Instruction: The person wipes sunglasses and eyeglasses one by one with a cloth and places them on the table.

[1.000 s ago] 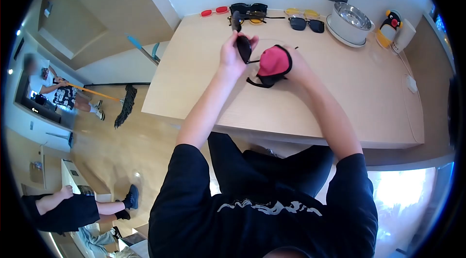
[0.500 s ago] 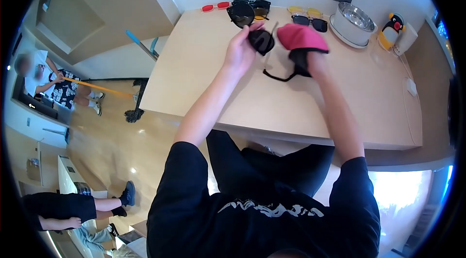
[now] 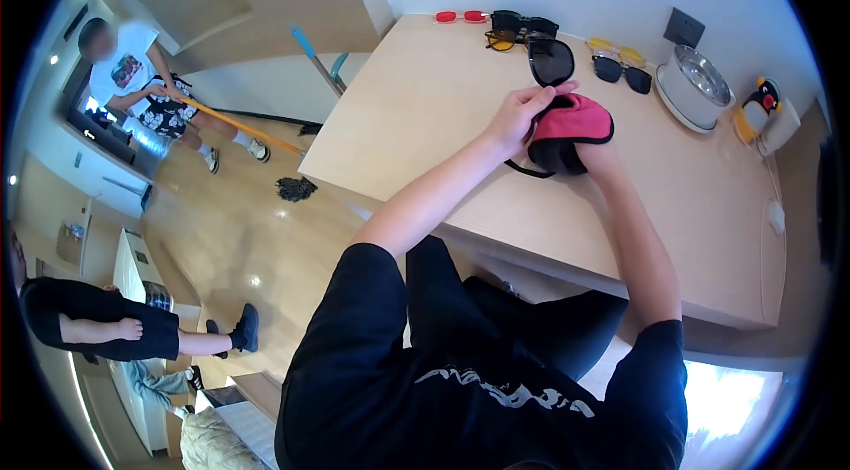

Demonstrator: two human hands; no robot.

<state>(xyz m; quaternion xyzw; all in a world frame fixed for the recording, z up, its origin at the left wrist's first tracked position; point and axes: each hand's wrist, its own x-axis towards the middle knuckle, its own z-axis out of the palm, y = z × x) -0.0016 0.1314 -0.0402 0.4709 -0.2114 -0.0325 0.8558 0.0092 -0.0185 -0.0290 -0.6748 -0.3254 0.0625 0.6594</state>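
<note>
Along the wall, a pale wooden desk [image 3: 416, 116] takes up the middle of the view, with the wearer's two arms stretched across its front edge. On the floor side, a person in black [image 3: 115, 319] has an arm across the front of the body, and farther back a person in a white T-shirt [image 3: 133, 72] grips an orange-handled mop [image 3: 239, 123], whose lower pole passes behind the desk's corner. Blue-handled poles [image 3: 305, 43] lean just beyond that same corner.

On the desk's right side, a white bowl [image 3: 682, 85] with a shiny metal inside sits on a plate, near the wall and well to the right of the hands. Beside it are a penguin figure [image 3: 757, 107] and a white upright container. A pink cloth mask [image 3: 580, 119] with black edging is over the desk, covering the fingers of the right hand [image 3: 602, 157]; whether they are clamped on it I cannot tell. The left hand [image 3: 521, 121] is closed on dark sunglasses [image 3: 553, 61], with one lens standing up above its fingers and the mask directly alongside.

Behind the held pair, several glasses line the desk's back edge: black sunglasses [image 3: 522, 25], square dark glasses [image 3: 622, 74], yellow glasses [image 3: 615, 50], amber-lensed glasses [image 3: 500, 42] and small red glasses [image 3: 460, 17]. The raised lens partly overlaps this row's near side in view.
</note>
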